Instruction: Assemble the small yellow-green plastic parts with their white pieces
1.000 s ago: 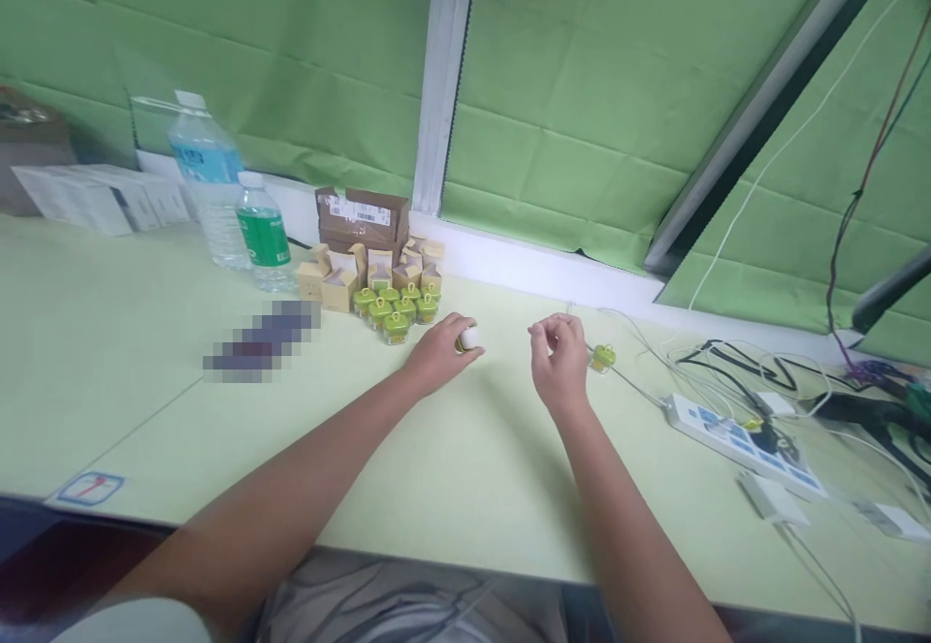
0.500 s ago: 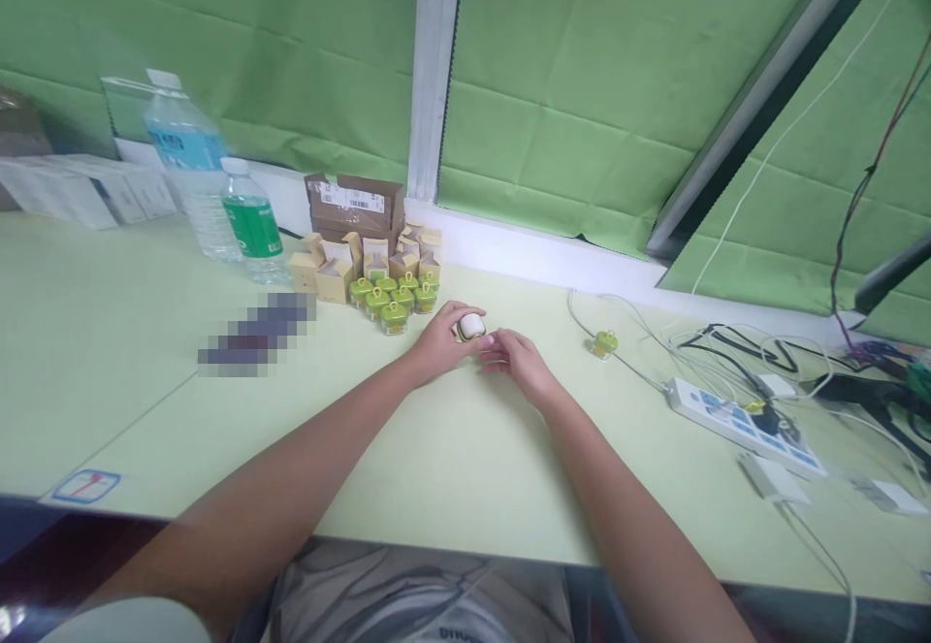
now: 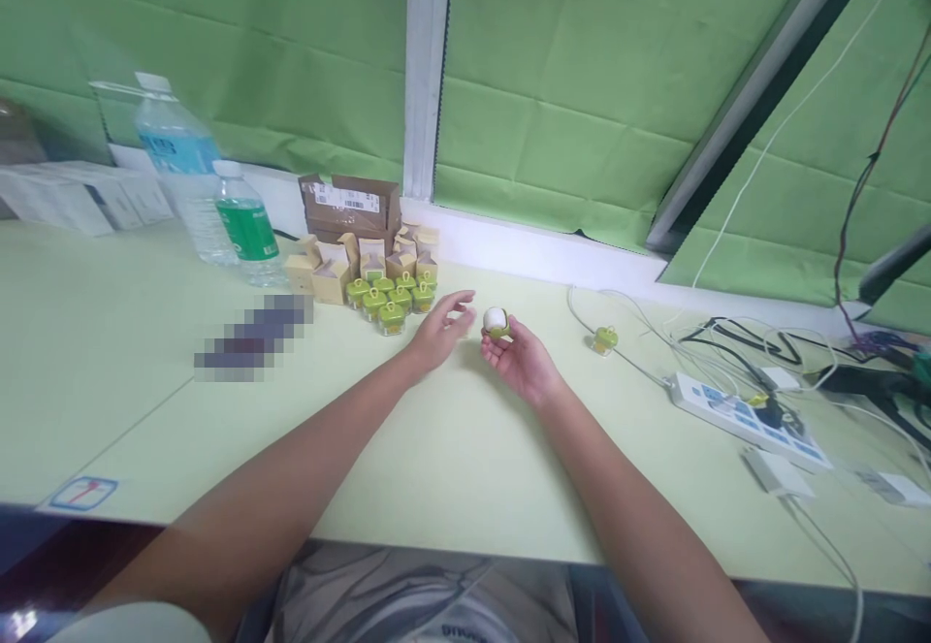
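Note:
My right hand (image 3: 520,362) is palm-up over the pale green table (image 3: 451,449), its fingertips pinching a small white and green rounded gadget (image 3: 496,321). My left hand (image 3: 440,328) hovers just left of it with fingers spread and nothing in them. Behind the left hand stands a cluster of several small green gadgets (image 3: 389,302). A single green gadget (image 3: 603,339) lies on the table to the right, attached to a white cable.
Small tan cartons (image 3: 364,260) and a brown cardboard box (image 3: 350,202) sit behind the green cluster. Two water bottles (image 3: 218,197) stand at the left. A white power strip (image 3: 746,415) with tangled cables lies at the right. White boxes (image 3: 80,197) line the far left.
The white and green gadget passed from my left hand into my right hand. My left hand opened and drew slightly away. My right hand moved left from the cabled gadget.

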Available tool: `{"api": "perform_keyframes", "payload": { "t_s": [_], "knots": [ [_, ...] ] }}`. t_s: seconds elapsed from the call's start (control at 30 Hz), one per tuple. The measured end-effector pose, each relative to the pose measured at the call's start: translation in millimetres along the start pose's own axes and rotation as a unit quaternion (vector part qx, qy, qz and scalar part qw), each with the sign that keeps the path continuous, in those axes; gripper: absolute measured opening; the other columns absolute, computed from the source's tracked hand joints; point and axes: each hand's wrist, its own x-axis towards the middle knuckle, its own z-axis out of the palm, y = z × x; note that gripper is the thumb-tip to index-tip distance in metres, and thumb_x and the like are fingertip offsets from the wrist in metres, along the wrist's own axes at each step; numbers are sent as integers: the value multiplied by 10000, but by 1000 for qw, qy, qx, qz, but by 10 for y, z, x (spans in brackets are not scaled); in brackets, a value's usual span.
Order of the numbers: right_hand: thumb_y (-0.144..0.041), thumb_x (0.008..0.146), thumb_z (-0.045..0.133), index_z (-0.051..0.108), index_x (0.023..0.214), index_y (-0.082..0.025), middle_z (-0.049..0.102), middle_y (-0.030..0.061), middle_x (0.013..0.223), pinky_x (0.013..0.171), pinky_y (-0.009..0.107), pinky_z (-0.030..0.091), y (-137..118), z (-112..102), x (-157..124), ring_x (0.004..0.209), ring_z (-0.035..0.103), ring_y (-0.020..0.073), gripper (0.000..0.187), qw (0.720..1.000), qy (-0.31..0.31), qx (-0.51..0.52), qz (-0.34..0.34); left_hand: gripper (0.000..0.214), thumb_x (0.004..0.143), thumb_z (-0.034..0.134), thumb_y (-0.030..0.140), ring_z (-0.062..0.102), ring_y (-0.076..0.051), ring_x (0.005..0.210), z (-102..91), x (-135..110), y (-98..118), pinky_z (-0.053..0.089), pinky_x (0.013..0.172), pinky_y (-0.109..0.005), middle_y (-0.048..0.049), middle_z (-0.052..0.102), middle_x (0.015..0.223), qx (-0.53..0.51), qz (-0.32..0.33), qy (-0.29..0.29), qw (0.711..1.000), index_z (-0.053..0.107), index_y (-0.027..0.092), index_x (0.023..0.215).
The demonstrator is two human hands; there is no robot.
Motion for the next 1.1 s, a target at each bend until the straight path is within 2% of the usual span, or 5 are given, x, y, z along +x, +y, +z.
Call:
{"api": "perform_keyframes", "payload": {
  "t_s": [0.13,0.33,0.7,0.87,1.1],
  "knots": [
    [-325,991,430,605,1002,-125,662,94,772,675,272,607,-60,-89,65,669,652,158,267,997,58,20,-37,324,908,471,287,587,-241,1092,-76,32,-135,468,980,-419,-95,600,1267,159,-9,52,986,614,201,1185],
    [-359,950,485,605,954,-166,646,78,780,710,304,611,-20,-200,152,678,644,168,227,996,69,-28,-50,460,810,631,316,480,-322,1235,-9,15,-248,392,1059,-487,-117,555,1337,327,30,-8,944,569,206,1252],
    [-390,841,654,615,924,-199,671,62,839,746,335,592,-39,-219,124,762,655,190,211,988,42,-96,-110,579,706,701,278,610,-206,919,84,-71,-181,501,836,-360,-59,603,1105,187,20,-63,980,499,238,1247],
    [-436,760,739,627,985,-233,676,5,939,654,261,535,-67,-245,92,757,637,147,322,961,24,-196,-193,538,721,684,279,603,-166,839,103,-130,-30,496,744,-305,-34,620,1057,137,4,-73,988,493,257,1223],
    [-482,762,722,621,1073,-251,669,14,987,709,272,525,-1,-229,88,894,619,166,401,917,28,-316,-241,457,752,686,305,612,-162,831,133,-148,5,485,755,-309,-38,677,1030,64,-11,-71,995,507,242,1167]
  ]
}}
